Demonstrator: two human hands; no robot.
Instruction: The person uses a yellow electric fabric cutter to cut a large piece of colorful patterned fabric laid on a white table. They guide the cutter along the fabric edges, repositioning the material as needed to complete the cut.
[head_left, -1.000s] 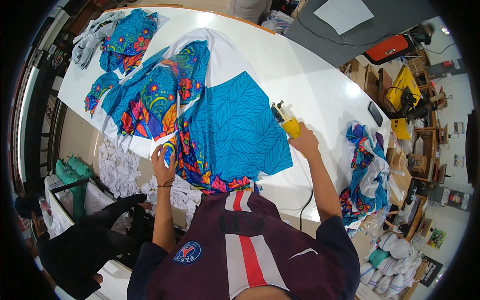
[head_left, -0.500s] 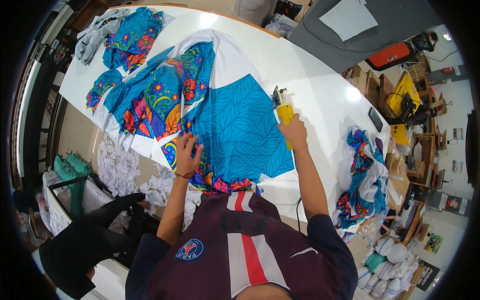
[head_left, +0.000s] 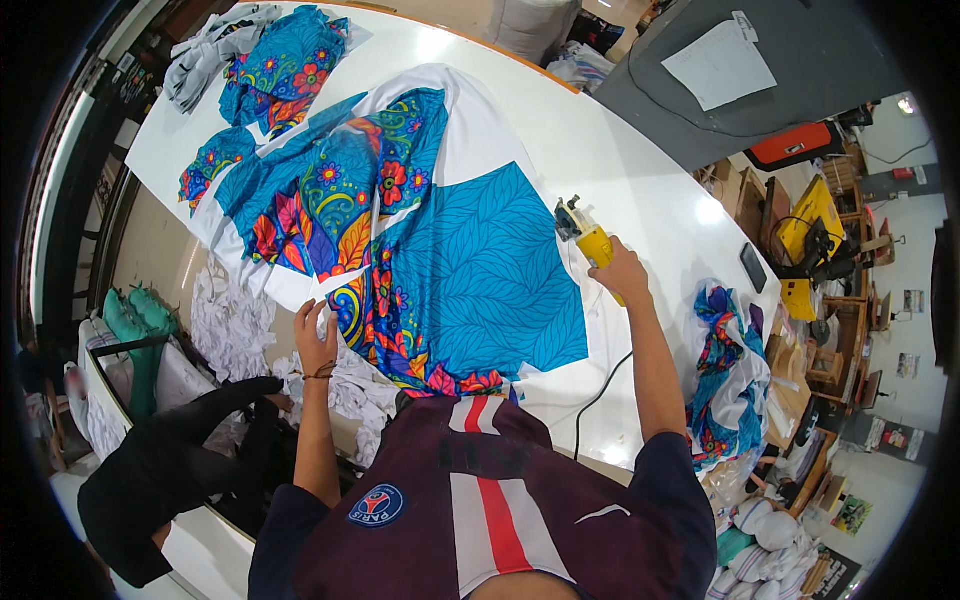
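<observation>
My right hand (head_left: 620, 270) is closed round the yellow electric cutter (head_left: 595, 240), its metal head at the right edge of a turquoise leaf-print fabric (head_left: 500, 270). A black cord runs down from it. My left hand (head_left: 316, 335) has its fingers apart at the near left edge of the white fabric (head_left: 298, 292), beside a floral strip (head_left: 350, 320). A rumpled floral fabric heap (head_left: 330, 210) lies over white material on the white table (head_left: 650, 220).
Fabric piles sit at the far left (head_left: 275, 70) and right (head_left: 725, 380), near a phone (head_left: 752, 267). A person in black (head_left: 170, 480) is at lower left beside white scraps (head_left: 225, 325). A grey surface (head_left: 660, 120) adjoins the far right; cluttered shelving lines the right.
My left hand moved right over the floral strip, then back left to the white edge. My right hand and cutter shifted inward, then outward to the right. The view has shifted slightly.
</observation>
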